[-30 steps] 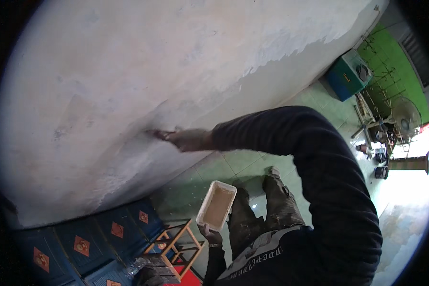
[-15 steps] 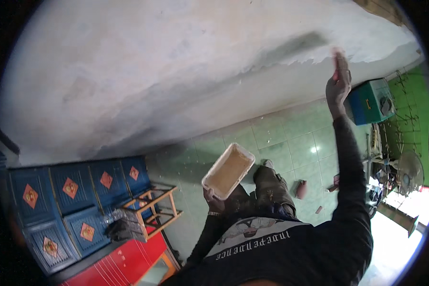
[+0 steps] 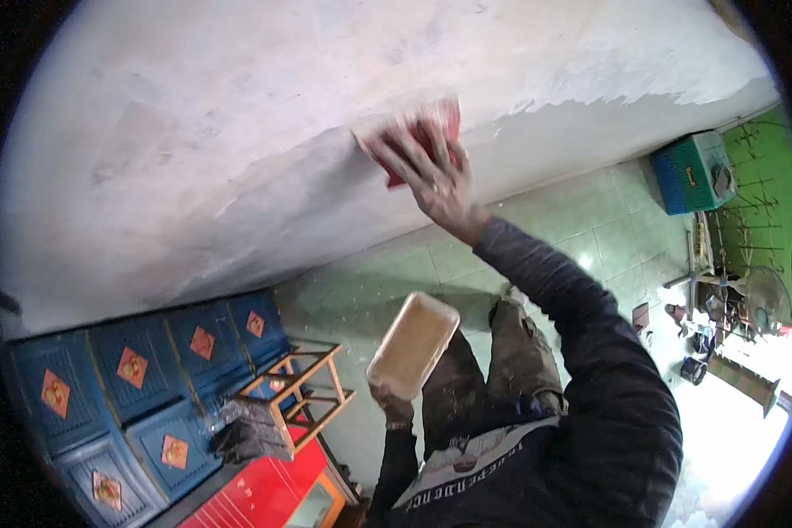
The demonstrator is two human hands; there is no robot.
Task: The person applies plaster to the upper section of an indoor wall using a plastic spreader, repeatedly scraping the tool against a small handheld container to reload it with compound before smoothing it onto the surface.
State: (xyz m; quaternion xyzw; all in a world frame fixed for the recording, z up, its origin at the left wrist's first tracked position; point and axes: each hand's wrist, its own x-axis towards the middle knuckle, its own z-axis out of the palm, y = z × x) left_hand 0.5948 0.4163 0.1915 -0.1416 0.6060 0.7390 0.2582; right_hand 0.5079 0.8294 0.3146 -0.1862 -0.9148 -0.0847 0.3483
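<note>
My right hand (image 3: 440, 183) reaches up with its fingers spread over a flat red scraper (image 3: 450, 114). They press it against the pale plastered wall (image 3: 264, 106), and motion smears the scraper's edge. Low down near my legs, my left hand (image 3: 393, 407) grips one end of a white rectangular tub (image 3: 447, 308). A beige paste (image 3: 414, 345) lies inside the tub. Most of the left fingers are hidden beneath it. A darker grey band (image 3: 572, 132) runs along the lower wall, to the right of the scraper.
Blue panelled cabinet doors (image 3: 154, 400) stand at the left, beside a wooden frame stand (image 3: 330, 387) and a red panel (image 3: 255, 493). Green tiles (image 3: 537, 216) cover the floor. At the right are a green-blue crate (image 3: 695, 172) and a standing fan (image 3: 766, 299).
My right hand has swept left along the wall with the scraper, now facing the camera. The left hand still holds the tub, a little lower and more upright in view.
</note>
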